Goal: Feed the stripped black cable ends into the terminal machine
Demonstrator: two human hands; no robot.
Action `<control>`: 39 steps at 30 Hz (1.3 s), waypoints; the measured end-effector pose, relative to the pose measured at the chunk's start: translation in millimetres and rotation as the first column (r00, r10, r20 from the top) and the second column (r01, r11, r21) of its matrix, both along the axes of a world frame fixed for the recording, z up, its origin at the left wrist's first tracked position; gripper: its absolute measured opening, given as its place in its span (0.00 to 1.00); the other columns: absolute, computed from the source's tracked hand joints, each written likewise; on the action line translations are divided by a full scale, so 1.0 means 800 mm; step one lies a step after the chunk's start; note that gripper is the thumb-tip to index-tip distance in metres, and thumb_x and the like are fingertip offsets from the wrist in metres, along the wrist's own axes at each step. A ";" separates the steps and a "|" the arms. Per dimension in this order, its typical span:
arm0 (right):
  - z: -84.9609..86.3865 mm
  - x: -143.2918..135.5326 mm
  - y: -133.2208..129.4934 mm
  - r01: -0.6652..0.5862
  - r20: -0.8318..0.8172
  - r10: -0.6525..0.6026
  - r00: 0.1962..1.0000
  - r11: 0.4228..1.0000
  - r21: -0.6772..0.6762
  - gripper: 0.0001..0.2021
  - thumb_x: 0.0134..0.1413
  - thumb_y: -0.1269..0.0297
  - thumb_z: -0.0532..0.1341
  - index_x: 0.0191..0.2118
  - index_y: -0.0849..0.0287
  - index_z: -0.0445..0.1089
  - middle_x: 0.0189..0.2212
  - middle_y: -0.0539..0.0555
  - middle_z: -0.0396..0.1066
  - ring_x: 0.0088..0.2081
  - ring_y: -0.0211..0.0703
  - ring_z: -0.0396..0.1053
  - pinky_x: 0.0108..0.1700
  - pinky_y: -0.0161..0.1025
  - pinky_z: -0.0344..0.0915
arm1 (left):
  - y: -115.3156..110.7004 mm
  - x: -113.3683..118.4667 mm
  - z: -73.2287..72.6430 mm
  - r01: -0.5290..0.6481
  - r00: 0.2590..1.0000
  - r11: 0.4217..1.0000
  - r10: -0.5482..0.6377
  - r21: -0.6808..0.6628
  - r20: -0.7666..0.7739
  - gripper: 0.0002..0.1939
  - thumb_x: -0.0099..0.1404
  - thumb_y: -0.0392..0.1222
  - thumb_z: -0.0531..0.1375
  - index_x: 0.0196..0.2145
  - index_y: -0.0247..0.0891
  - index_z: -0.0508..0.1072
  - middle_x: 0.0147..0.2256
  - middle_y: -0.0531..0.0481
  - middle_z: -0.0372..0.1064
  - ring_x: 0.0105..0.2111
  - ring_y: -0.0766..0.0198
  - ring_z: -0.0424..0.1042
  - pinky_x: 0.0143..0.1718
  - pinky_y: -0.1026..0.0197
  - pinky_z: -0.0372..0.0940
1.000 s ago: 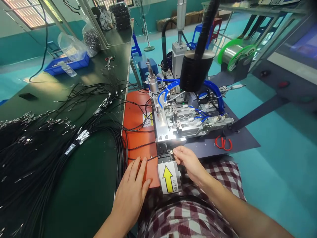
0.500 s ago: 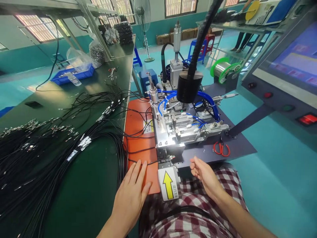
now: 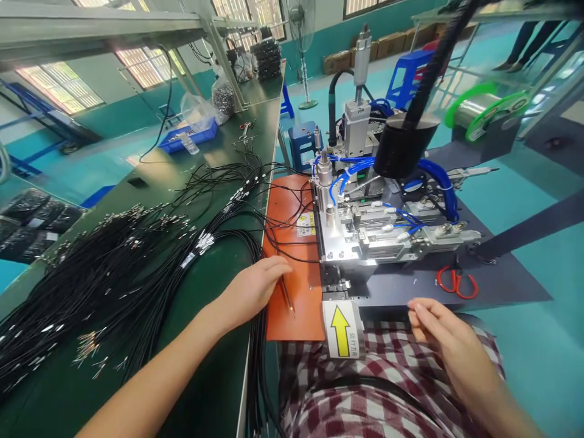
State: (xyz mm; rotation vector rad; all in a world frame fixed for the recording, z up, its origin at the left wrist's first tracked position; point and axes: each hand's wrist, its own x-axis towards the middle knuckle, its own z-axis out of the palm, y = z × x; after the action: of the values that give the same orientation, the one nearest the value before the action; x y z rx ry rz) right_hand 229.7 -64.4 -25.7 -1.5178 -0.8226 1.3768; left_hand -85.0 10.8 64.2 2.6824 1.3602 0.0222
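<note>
My left hand [image 3: 258, 286] is at the edge of the orange mat [image 3: 292, 322], its fingers closed round a thin black cable [image 3: 286, 292]. That cable's bare, copper-coloured end points down over the mat. Off to the right, above my lap, my right hand [image 3: 449, 334] has thumb and fingers pressed together; anything between them is hidden. Between the hands is a metal machine [image 3: 378, 231] with blue air tubes, and a white guard [image 3: 342, 328] with a yellow arrow at its front. A bundle of black cables [image 3: 258, 347] hangs beneath my left hand.
Several black cables [image 3: 104, 267] cover the green table [image 3: 214, 371] on the left. Red-handled scissors [image 3: 457, 283] lie on the machine's base plate, right side. A black cylinder [image 3: 404, 146] hangs over the machine. Behind are a green wire spool [image 3: 488, 112] and a blue tray [image 3: 189, 135].
The cable that lay across to the machine's front has been drawn left onto the mat. My left hand went from lying flat to gripping it. The view has swung left.
</note>
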 end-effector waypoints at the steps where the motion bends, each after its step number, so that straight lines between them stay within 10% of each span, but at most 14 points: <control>1: 0.010 -0.003 -0.004 -0.054 0.053 0.053 0.997 0.998 0.015 0.16 0.51 0.45 0.62 0.32 0.53 0.68 0.21 0.48 0.62 0.24 0.40 0.58 0.28 0.37 0.58 | 0.000 -0.006 0.002 0.082 0.996 0.996 -0.081 0.019 -0.030 0.19 0.66 0.28 0.45 0.47 0.38 0.70 0.50 0.46 0.69 0.49 0.63 0.68 0.51 0.59 0.65; 7: 0.059 -0.048 -0.004 -0.370 0.068 0.365 0.928 0.925 0.090 0.18 0.53 0.45 0.58 0.25 0.55 0.65 0.18 0.47 0.57 0.21 0.39 0.56 0.25 0.35 0.58 | 0.018 -0.021 -0.028 0.334 0.942 0.901 -0.310 0.278 -0.126 0.12 0.68 0.29 0.48 0.40 0.33 0.71 0.39 0.42 0.72 0.44 0.59 0.70 0.47 0.54 0.68; 16: 0.060 -0.031 0.002 -0.342 0.100 0.335 0.937 0.938 0.055 0.17 0.56 0.47 0.57 0.27 0.56 0.63 0.20 0.45 0.57 0.23 0.38 0.58 0.28 0.34 0.59 | -0.002 0.002 -0.007 0.195 0.921 0.755 -0.360 0.626 0.147 0.14 0.67 0.30 0.51 0.49 0.35 0.68 0.40 0.38 0.73 0.42 0.57 0.72 0.39 0.55 0.70; 28: 0.031 -0.034 0.008 -0.257 0.019 0.258 0.966 0.949 0.184 0.13 0.56 0.51 0.59 0.40 0.54 0.66 0.25 0.48 0.65 0.25 0.40 0.64 0.27 0.35 0.63 | -0.022 0.130 -0.004 0.303 0.871 0.861 -0.424 0.408 0.248 0.15 0.71 0.35 0.43 0.39 0.30 0.68 0.31 0.45 0.68 0.28 0.65 0.68 0.29 0.63 0.66; 39: 0.042 -0.068 0.003 -0.192 -0.146 0.220 0.965 0.965 0.179 0.15 0.50 0.59 0.65 0.44 0.55 0.68 0.31 0.49 0.67 0.24 0.36 0.63 0.28 0.34 0.64 | -0.060 0.065 -0.025 0.176 0.956 0.897 -0.254 0.405 0.146 0.15 0.69 0.30 0.45 0.48 0.31 0.67 0.31 0.44 0.67 0.29 0.61 0.65 0.28 0.60 0.63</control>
State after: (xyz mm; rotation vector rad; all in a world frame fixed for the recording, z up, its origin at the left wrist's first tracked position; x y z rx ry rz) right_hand 175.5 -62.1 8.3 -1.2008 -0.9858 1.5239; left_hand -33.3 -37.1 43.8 3.0350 1.0845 0.5777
